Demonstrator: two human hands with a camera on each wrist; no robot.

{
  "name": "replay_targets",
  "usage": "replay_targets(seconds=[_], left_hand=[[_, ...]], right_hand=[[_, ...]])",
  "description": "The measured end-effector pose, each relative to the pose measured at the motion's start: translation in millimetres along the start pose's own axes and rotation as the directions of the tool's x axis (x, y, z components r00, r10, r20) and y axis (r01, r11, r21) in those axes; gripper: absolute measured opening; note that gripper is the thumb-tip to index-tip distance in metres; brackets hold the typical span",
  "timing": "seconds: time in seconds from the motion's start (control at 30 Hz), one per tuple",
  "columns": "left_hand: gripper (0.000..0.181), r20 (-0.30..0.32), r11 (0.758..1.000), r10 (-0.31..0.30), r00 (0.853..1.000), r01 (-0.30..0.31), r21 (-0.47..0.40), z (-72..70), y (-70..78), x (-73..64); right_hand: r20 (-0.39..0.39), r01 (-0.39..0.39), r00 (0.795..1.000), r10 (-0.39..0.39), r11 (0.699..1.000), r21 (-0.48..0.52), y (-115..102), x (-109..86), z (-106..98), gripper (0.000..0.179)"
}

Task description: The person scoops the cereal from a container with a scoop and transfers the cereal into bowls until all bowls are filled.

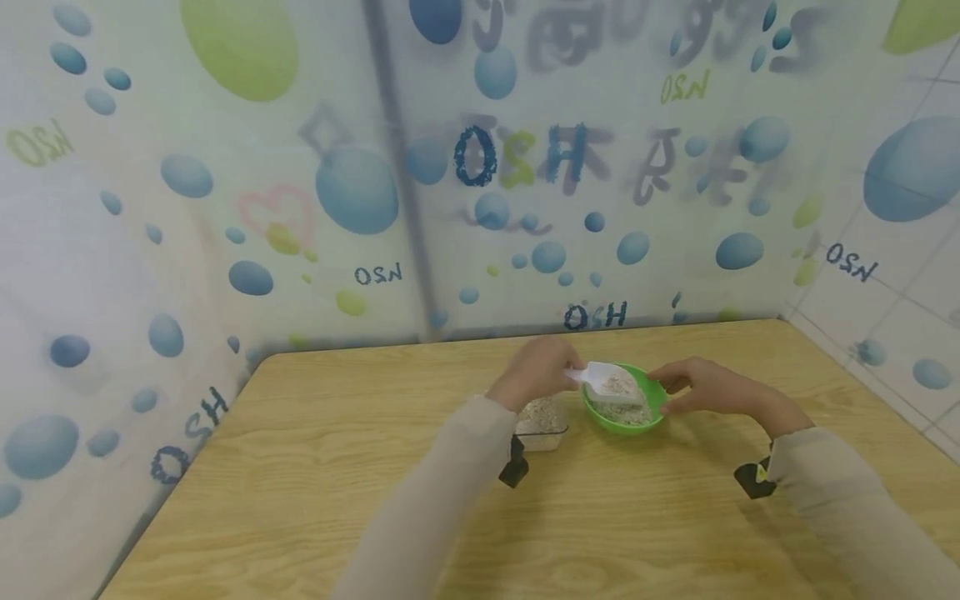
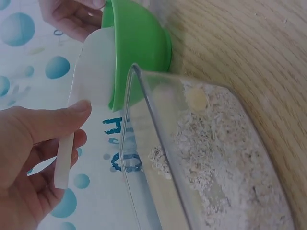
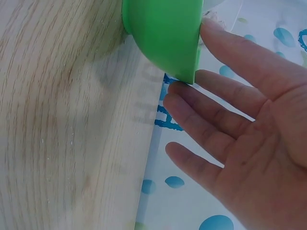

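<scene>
A white scoop point(image 1: 597, 377) bearing pale oat-like flakes is over a green bowl point(image 1: 628, 428). My left hand point(image 1: 536, 371) grips its handle, thumb on one side and fingers on the other. More flakes point(image 1: 626, 414) lie in the bowl. My right hand point(image 1: 708, 387) touches the bowl's right rim with thumb and index fingertips, and in the right wrist view its other fingers point(image 3: 201, 122) extend fairly straight. Beneath the left wrist stands a clear plastic container point(image 2: 158, 120) with more flakes point(image 2: 230, 143), partly hidden by the arm in the head view.
All of this is on a light wooden table point(image 1: 315, 467). Behind it rises a wall covering point(image 1: 450, 250) printed with blue and green drops. White tiles point(image 1: 900, 333) line the right side. A few tiny crumbs point(image 2: 285, 20) dot the tabletop.
</scene>
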State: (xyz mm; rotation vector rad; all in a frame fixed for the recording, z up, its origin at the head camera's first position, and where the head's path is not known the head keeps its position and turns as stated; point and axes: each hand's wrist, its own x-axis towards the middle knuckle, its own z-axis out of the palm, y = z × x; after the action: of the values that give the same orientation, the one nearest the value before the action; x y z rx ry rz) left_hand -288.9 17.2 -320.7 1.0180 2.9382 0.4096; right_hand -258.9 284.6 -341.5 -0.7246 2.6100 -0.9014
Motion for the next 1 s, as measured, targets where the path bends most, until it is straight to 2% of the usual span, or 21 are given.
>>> replay_targets(seconds=[0.2,0.4,0.57,0.77,0.9,1.0], left_hand=[[0.023,-0.017,0.999,0.013,1.0,-0.012,0.042,1.9,8.0,3.7],[0.024,-0.048,0.988,0.042,0.998,-0.034,0.148,-0.4,14.9,1.8],[0.024,-0.078,0.964,0.078,0.994,-0.056,0.258,-2.7,17.9,-0.7],[0.023,-0.13,0.922,0.144,0.981,-0.085,0.379,-6.0,20.6,-3.4],[0.024,-0.166,0.897,0.182,0.969,-0.094,0.432,-7.6,21.7,-5.6],[0.024,-0.199,0.891,0.21,0.957,-0.103,0.443,-7.5,21.9,-6.8]], right_hand=[[0.0,0.009,1.0,-0.009,1.0,-0.005,1.3,0.2,0.1,0.064],[-0.001,0.008,1.0,-0.008,1.0,-0.003,-0.7,0.4,0.4,0.062],[0.001,0.014,1.0,-0.014,1.0,0.009,-3.3,1.4,0.6,0.061],[-0.001,0.018,1.0,-0.018,1.0,0.002,-5.9,1.5,0.4,0.062],[-0.011,0.02,1.0,-0.02,1.0,0.001,-6.1,0.9,0.8,0.061],[-0.015,0.02,1.0,-0.02,1.0,0.002,-4.8,0.5,1.3,0.061]])
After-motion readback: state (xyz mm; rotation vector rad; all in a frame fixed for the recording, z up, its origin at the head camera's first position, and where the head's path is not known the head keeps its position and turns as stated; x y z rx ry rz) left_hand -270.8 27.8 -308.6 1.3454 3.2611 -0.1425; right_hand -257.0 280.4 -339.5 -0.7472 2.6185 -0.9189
